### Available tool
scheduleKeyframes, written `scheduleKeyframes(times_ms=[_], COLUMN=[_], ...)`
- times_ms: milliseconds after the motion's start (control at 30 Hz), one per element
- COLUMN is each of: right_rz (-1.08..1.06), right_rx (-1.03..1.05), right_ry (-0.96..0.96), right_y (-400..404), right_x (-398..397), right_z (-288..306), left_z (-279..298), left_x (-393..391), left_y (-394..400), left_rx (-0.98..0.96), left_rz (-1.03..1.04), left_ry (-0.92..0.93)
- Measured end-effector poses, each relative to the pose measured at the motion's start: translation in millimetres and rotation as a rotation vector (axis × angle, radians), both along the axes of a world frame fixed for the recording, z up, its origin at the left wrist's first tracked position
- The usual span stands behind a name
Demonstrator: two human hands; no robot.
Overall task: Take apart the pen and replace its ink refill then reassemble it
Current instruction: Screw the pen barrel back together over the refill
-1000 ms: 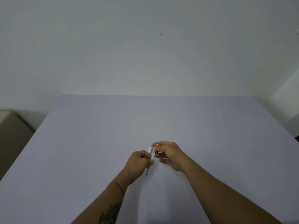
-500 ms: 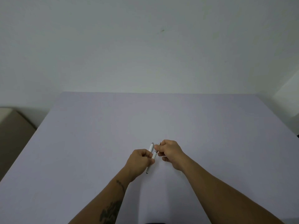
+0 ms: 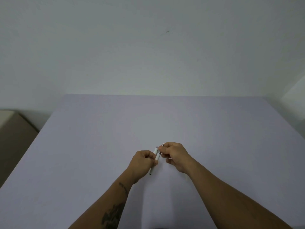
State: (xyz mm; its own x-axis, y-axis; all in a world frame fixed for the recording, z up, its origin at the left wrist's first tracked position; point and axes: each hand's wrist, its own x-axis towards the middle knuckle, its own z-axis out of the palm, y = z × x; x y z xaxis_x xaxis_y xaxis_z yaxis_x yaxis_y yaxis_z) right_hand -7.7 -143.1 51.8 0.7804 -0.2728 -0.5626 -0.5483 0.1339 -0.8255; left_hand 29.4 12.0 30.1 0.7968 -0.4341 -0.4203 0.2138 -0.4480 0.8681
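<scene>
Pen barrel (image 3: 156, 156) sat pinched in your left hand (image 3: 143, 163); beside it, your right hand's (image 3: 175, 156) fingers (image 3: 162, 150) squeezed the thin refill (image 3: 163, 144), which might slip and fall.

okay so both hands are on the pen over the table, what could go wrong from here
1. The right hand pinches only a small tipped piece; it could slip and roll across the table.
2. The left hand grips the white pen body mid-length, so a hard pull may jerk the parts apart.
</scene>
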Motion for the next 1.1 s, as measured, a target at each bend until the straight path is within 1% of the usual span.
scheduleKeyframes(times_ms=[133,200,367,433,700,833,900,1033,1100], right_rz=[-0.011,0.007,0.052,0.064,0.006,0.011,0.028,0.034,0.037], right_rx=[-0.079,-0.082,0.067,0.071,-0.062,-0.139,-0.117,0.044,0.031], right_ry=[0.0,0.006,0.024,0.013,0.018,0.017,0.016,0.016,0.005], right_y=[3,4,2,0,4,5,5,-1,-3], right_x=[4,3,0,-1,2,1,0,-2,-3], right_z=[-5,-6,-3,-3,-9,-10,-8,-1,0], left_z=[-3,-3,-3,-4,-6,-6,-5,-3,-2], left_x=[0,0,0,0,-2,-2,-2,0,0], left_y=[1,1,3,4,3,3,2,2,2], left_rx=[0.009,0.009,0.002,0.008,0.034,0.032,0.023,0.01,0.013], left_rz=[0.005,0.009,0.021,0.025,0.012,0.003,0.006,0.016,0.014], left_ry=[0.012,0.018,0.025,0.028,0.025,0.028,0.027,0.029,0.026])
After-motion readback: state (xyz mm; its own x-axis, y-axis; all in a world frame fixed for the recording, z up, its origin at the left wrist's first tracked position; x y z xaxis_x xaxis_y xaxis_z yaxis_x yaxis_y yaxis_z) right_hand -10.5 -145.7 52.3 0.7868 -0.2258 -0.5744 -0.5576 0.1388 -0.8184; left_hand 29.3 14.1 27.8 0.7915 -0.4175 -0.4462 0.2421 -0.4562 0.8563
